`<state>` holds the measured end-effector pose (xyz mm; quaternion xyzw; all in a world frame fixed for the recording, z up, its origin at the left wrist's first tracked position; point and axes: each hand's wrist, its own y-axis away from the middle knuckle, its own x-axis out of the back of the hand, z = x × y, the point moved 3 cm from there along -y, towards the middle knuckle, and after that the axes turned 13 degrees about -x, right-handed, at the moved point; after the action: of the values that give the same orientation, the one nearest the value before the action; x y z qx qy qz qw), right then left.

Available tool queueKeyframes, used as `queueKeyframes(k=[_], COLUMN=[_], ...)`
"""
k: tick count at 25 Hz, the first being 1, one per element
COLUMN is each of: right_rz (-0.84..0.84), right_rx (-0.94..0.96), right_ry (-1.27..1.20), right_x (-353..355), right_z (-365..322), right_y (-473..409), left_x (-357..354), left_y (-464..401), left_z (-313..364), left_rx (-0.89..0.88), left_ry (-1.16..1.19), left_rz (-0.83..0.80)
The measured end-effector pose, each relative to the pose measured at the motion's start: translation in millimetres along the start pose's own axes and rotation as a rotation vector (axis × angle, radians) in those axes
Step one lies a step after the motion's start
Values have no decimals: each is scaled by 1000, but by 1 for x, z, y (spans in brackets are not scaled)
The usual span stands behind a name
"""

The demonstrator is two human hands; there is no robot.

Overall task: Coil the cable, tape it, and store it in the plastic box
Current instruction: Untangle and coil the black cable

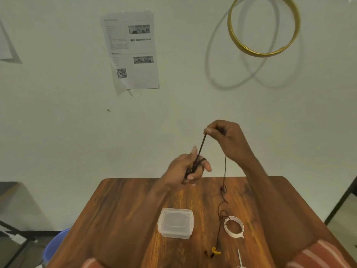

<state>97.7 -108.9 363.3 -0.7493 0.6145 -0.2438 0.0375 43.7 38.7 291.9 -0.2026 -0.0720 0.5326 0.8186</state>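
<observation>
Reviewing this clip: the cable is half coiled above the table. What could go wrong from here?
1. The loose cable hangs from the right hand and trails past the tape roll; further winding might snag or drag the roll.
2. Its kinked loops on the table could knot as the slack is pulled up.
3. The plastic box appears lidded, so the left hand, gripping the coil, may loosen it while opening.

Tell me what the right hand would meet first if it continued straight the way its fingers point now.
Probably nothing near: the right hand, pinching the thin black cable, points up-left towards the pale wall. Depth is unclear.
</observation>
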Motion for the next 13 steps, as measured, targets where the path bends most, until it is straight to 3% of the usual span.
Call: queueKeyframes(k=[3, 6, 8, 10, 13], right_rz=[-69, -205, -326, -431, -391], right_rx=[-108, -242, -286, -289, -288], right_ry=[-136, -150, -130, -120, -155], right_x=[-18, -52, -69, -74, -58], right_z=[20, 57, 76, 84, 72], right_y=[-12, 10, 40, 65, 67], left_x=[-13, 12, 40, 75, 97], left_y=[-9, -37, -53, -65, -67], left_z=[35, 80, 107, 110, 79], left_rx=[-147, -366, -478, -493, -245], left_ry=[296, 222, 53, -276, -687], left_rz=[25, 287, 462, 564, 383])
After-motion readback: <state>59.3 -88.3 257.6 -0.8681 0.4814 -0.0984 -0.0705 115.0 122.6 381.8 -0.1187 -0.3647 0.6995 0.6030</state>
